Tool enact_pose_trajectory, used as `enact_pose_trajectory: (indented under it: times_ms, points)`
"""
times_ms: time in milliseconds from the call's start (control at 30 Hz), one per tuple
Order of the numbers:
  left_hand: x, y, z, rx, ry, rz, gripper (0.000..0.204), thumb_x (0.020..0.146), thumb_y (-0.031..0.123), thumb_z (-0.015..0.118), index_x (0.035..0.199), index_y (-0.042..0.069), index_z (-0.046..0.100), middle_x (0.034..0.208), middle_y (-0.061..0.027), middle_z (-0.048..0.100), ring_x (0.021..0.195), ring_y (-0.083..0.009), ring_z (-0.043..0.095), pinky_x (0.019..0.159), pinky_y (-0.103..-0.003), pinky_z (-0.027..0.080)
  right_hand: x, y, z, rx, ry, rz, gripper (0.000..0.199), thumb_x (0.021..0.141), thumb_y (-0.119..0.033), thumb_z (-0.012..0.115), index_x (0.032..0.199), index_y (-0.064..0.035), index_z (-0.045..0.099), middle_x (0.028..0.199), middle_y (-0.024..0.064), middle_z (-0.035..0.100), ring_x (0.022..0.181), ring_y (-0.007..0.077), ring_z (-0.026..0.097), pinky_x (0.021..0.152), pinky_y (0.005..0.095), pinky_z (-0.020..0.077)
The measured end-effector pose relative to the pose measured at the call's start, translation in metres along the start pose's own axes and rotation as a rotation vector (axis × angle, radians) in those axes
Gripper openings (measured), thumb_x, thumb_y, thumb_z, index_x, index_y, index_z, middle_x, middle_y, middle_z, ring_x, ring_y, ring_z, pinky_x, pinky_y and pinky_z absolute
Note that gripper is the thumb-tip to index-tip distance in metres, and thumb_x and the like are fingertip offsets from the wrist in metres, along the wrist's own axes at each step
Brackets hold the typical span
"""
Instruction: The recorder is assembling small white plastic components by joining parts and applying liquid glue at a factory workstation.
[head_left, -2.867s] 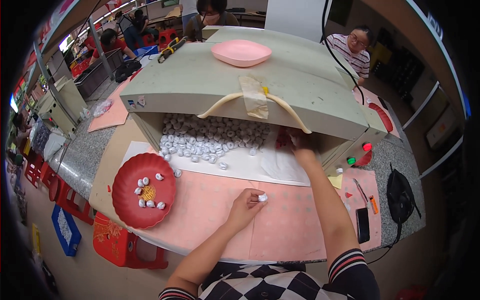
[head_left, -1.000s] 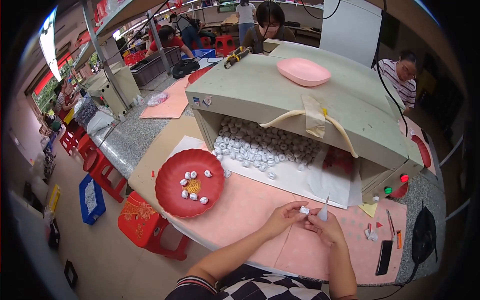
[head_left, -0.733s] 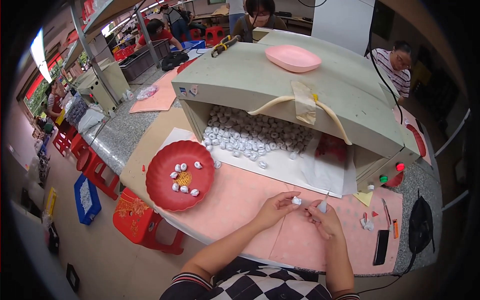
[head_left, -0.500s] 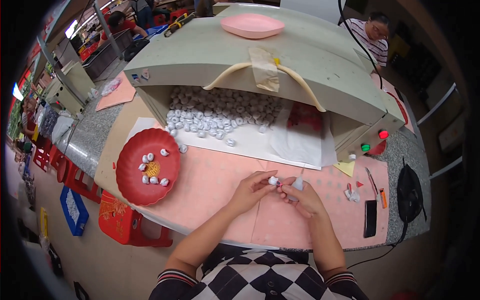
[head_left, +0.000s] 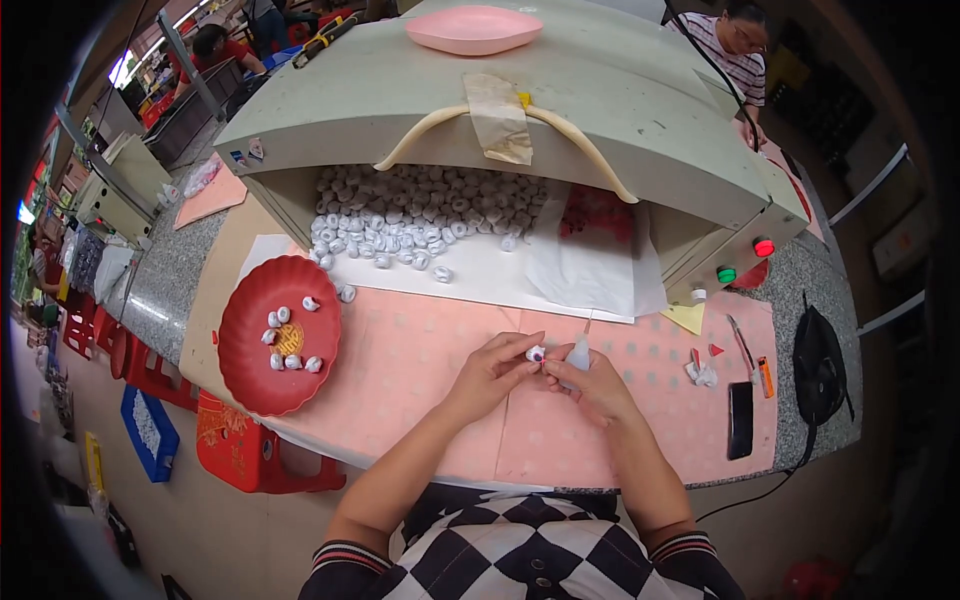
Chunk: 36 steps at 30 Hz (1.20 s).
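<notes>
My left hand (head_left: 492, 378) pinches a small round white piece (head_left: 535, 354) between thumb and fingertips. A dark and reddish spot shows on the piece's side. Close beside it, my right hand (head_left: 598, 390) grips a small translucent squeeze bottle (head_left: 578, 354) with a thin needle tip pointing up and away. The right thumb and fingertip also meet at the white piece; whether they hold some tiny part there is hidden. Both hands are over the pink sheet (head_left: 420, 340) on the table. To the left lies a red scalloped plate (head_left: 240, 350) with several similar white pieces in it.
Ahead stands a grey-green box-shaped machine (head_left: 350, 110), a heap of white pieces (head_left: 400, 215) inside its opening. On the right lie a black phone (head_left: 740, 420), an orange lighter (head_left: 766, 377), tweezers (head_left: 741, 345) and a black pouch (head_left: 820, 375). A co-worker (head_left: 730, 50) sits beyond.
The white piece has turned in my fingers, so its dark and reddish spot faces up more. The pink bit seen earlier at my right fingertips no longer shows apart. The view has shifted slightly.
</notes>
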<state>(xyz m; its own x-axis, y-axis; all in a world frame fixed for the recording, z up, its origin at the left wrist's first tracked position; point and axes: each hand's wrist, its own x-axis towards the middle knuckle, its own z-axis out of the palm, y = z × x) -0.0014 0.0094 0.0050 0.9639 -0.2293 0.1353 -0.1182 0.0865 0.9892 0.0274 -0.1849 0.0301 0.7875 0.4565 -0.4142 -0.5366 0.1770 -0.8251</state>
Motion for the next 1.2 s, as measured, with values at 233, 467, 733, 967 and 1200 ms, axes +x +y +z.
enact_pose_trajectory:
  times_ms: [233, 467, 733, 967, 1200]
  points:
    - [0.001, 0.002, -0.003, -0.089, 0.011, 0.049, 0.042, 0.09, -0.003, 0.056, 0.131, 0.008, 0.054, 0.119, -0.006, 0.051, 0.108, -0.0142, 0.054, 0.091, -0.025, 0.048, 0.009, 0.003, 0.002, -0.083, 0.016, -0.069, 0.013, 0.086, -0.01, 0.067, 0.092, -0.0016, 0.06, 0.086, 0.0068, 0.063, 0.075, 0.0126, 0.059, 0.069, 0.0265, 0.0512]
    - [0.0, -0.003, 0.005, 0.066, 0.08, 0.0, 0.035, 0.092, 0.004, 0.057, 0.127, 0.008, 0.058, 0.116, -0.0057, 0.056, 0.107, -0.0137, 0.055, 0.089, -0.026, 0.047, 0.002, 0.012, 0.013, -0.108, 0.031, -0.321, 0.019, 0.085, -0.007, 0.068, 0.1, -0.0021, 0.057, 0.087, 0.0046, 0.06, 0.076, 0.0107, 0.059, 0.066, 0.0238, 0.0508]
    - [-0.007, -0.006, 0.012, -0.246, 0.106, -0.076, 0.029, 0.094, 0.007, 0.055, 0.122, 0.001, 0.055, 0.116, -0.006, 0.058, 0.105, -0.013, 0.056, 0.091, -0.026, 0.046, -0.002, 0.01, 0.012, -0.215, 0.052, -0.285, 0.032, 0.081, -0.004, 0.071, 0.11, 0.0002, 0.058, 0.088, 0.0043, 0.061, 0.075, 0.0091, 0.059, 0.064, 0.0227, 0.0513]
    - [-0.006, -0.005, 0.009, -0.367, 0.092, -0.111, 0.032, 0.095, 0.009, 0.055, 0.125, 0.001, 0.05, 0.114, -0.0065, 0.059, 0.104, -0.0121, 0.056, 0.092, -0.027, 0.046, 0.004, 0.011, 0.014, -0.223, 0.057, -0.328, 0.026, 0.081, -0.001, 0.071, 0.106, 0.001, 0.062, 0.085, 0.0049, 0.064, 0.073, 0.0084, 0.06, 0.064, 0.0215, 0.0509]
    - [-0.008, -0.005, 0.011, -0.507, 0.116, -0.158, 0.026, 0.095, 0.009, 0.055, 0.12, 0.002, 0.052, 0.111, -0.0079, 0.06, 0.099, -0.0138, 0.06, 0.085, -0.029, 0.053, 0.002, 0.018, 0.017, -0.016, 0.029, -0.264, 0.027, 0.084, 0.001, 0.067, 0.109, 0.0024, 0.059, 0.096, 0.01, 0.064, 0.084, 0.0153, 0.064, 0.074, 0.0292, 0.0568]
